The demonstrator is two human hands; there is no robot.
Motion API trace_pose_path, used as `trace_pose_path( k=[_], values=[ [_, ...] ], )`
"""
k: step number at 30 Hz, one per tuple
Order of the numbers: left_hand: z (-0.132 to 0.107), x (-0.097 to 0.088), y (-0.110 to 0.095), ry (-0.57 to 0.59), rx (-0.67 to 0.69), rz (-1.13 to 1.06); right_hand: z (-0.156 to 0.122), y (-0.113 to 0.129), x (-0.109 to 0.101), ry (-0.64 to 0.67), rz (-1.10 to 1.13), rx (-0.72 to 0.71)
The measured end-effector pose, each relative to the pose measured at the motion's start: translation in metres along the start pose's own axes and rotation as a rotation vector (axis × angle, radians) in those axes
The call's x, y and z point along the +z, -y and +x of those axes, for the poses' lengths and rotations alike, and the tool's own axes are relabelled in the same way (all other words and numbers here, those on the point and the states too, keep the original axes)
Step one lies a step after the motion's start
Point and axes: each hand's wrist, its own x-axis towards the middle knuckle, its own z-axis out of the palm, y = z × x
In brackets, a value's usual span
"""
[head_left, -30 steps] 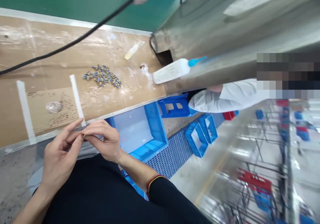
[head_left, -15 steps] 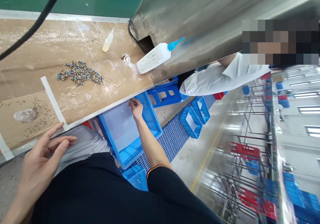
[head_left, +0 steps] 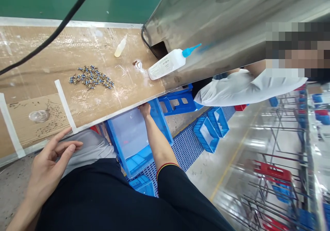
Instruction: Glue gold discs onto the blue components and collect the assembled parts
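Observation:
My left hand (head_left: pixel 51 162) rests above my lap near the table's front edge, its fingers spread and holding nothing. My right hand (head_left: pixel 144 109) reaches down past the table's edge over a blue bin (head_left: pixel 157 121) lined with clear plastic; its fingers are tucked under the edge and hidden. A heap of small blue and brass parts (head_left: pixel 91 77) lies on the cardboard-covered table (head_left: pixel 38 69). A small clear round dish (head_left: pixel 38 116) sits at the table's near left.
A white glue bottle with a blue nozzle (head_left: pixel 170 62) lies by a steel machine housing (head_left: pixel 219 24). A small yellowish dropper bottle (head_left: pixel 120 47) and a black cable (head_left: pixel 51 36) are further back. More blue bins (head_left: pixel 210 129) stand on the floor. A person in a white sleeve (head_left: pixel 239 88) works at the right.
My hands, pinched together at the table's edge a second ago, have parted. My right hand went out to the blue bin and now sits under the table's edge. My left hand stays open.

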Motion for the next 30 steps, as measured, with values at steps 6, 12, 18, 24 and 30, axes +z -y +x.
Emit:
trace_pose_path(
  k=[6, 12, 18, 24, 30],
  values=[
    [0.001, -0.002, 0.001, -0.005, 0.006, -0.016, -0.002, -0.003, 0.001, 0.017, 0.053, 0.060],
    [-0.001, -0.001, -0.001, -0.010, -0.014, -0.028, -0.009, 0.006, -0.001, -0.002, 0.152, 0.073],
    [-0.001, -0.003, 0.004, -0.001, 0.016, -0.003, -0.033, 0.021, -0.013, -0.131, 0.307, 0.073],
    [0.001, -0.006, 0.013, -0.013, 0.032, -0.028, -0.092, 0.042, -0.047, -0.456, 0.521, -0.021],
    [0.002, -0.009, 0.016, -0.001, 0.043, -0.022, -0.162, 0.129, -0.067, -0.430, 0.639, -0.379]
  ],
)
